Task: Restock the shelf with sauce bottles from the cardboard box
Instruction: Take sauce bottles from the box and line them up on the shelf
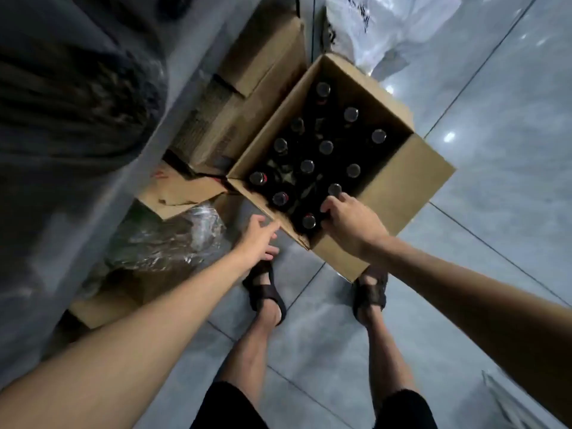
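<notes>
The cardboard box [402, 187] is sitting at the frame's centre with sauce bottles [307, 166] standing upright in rows inside, the right hand [346, 221] reaching in over its lower rim. The left hand [258, 239] is hanging just left of its lower corner, above two sandalled feet [264, 289]. Other cartons [247, 88] are lying upper left of it, a plastic bag [387, 29] upper right.

Bare forearms, black shorts [229, 407], brown sandals [266, 292]
</notes>
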Demonstrator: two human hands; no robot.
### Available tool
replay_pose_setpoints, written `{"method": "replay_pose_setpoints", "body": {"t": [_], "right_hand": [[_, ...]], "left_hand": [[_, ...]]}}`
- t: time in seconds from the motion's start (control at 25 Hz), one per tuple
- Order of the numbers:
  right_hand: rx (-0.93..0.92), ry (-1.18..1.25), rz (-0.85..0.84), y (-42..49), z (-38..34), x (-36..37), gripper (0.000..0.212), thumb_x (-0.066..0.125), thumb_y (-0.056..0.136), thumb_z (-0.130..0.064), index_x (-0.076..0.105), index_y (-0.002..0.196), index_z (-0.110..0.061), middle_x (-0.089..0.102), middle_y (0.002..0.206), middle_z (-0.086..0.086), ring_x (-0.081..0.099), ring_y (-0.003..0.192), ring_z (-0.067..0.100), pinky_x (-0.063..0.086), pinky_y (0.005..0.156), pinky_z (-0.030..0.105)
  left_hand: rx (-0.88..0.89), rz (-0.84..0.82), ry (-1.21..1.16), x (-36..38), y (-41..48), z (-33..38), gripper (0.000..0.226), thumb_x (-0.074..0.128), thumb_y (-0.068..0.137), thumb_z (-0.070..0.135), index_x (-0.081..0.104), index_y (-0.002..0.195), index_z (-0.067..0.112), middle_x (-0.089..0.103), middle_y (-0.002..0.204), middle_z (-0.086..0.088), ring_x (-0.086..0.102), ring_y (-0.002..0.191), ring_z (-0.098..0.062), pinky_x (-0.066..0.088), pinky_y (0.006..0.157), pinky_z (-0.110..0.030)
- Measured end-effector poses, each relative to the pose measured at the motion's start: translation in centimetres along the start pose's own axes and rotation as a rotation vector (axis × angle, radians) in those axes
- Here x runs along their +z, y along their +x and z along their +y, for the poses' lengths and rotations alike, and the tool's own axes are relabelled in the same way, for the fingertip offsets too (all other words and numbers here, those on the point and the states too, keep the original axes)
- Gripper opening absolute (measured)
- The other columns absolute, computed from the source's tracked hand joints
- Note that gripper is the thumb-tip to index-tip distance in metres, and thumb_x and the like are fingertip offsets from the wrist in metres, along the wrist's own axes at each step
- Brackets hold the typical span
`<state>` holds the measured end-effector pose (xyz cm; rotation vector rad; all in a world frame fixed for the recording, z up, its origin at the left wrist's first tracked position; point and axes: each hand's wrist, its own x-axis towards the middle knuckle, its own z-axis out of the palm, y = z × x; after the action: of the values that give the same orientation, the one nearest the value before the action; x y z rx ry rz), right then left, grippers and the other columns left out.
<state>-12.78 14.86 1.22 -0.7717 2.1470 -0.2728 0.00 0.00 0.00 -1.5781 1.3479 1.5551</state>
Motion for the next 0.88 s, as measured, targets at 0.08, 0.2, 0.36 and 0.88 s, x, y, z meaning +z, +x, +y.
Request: {"method": "replay_pose_setpoints", "body": {"t": [0.08, 0.2, 0.36, 0.88], "right_hand": [[-0.083, -0.15, 0.058, 2.3, -0.4, 2.9, 0.035, 0.051, 0.096, -0.031, 0.053, 0.126, -0.015, 0.054, 0.119, 0.011, 0.053, 0.112, 0.031, 0.045, 0.082, 0.038], [-0.121, -0.398, -0.028, 5.2, 0.0, 6.1, 0.04, 0.046, 0.097, -0.044, 0.051, 0.127, -0.018, 0.06, 0.12, 0.01, 0.056, 0.113, 0.029, 0.041, 0.087, 0.037], [-0.19, -0.627, -0.107, 7.0, 0.5, 7.7, 0.039, 0.047, 0.096, -0.048, 0.054, 0.12, -0.019, 0.069, 0.109, 0.006, 0.063, 0.105, 0.028, 0.036, 0.073, 0.034], [-0.23, -0.203, 0.042, 2.6, 0.4, 3.0, 0.025, 0.055, 0.086, -0.036, 0.059, 0.105, -0.02, 0.07, 0.081, 0.007, 0.066, 0.079, 0.031, 0.048, 0.061, 0.034]], "left_hand": [[-0.01, 0.027, -0.064, 0.9, 2.3, -0.3, 0.045, 0.051, 0.1, 0.028, 0.035, 0.136, 0.006, 0.056, 0.115, -0.018, 0.059, 0.064, -0.026, 0.05, 0.063, -0.032], [0.001, 0.065, -0.08, 1.3, 5.1, -1.0, 0.023, 0.047, 0.102, 0.019, 0.043, 0.117, 0.002, 0.063, 0.111, -0.023, 0.063, 0.065, -0.025, 0.053, 0.063, -0.031], [0.028, 0.06, 0.13, 0.4, 6.4, -1.9, 0.025, 0.047, 0.102, 0.027, 0.047, 0.11, 0.003, 0.069, 0.104, -0.018, 0.067, 0.067, -0.024, 0.051, 0.056, -0.027], [0.182, 0.31, 0.141, 0.3, 1.8, -3.1, 0.041, 0.07, 0.082, 0.018, 0.049, 0.117, 0.02, 0.059, 0.103, 0.004, 0.061, 0.088, -0.019, 0.048, 0.081, -0.033]]}}
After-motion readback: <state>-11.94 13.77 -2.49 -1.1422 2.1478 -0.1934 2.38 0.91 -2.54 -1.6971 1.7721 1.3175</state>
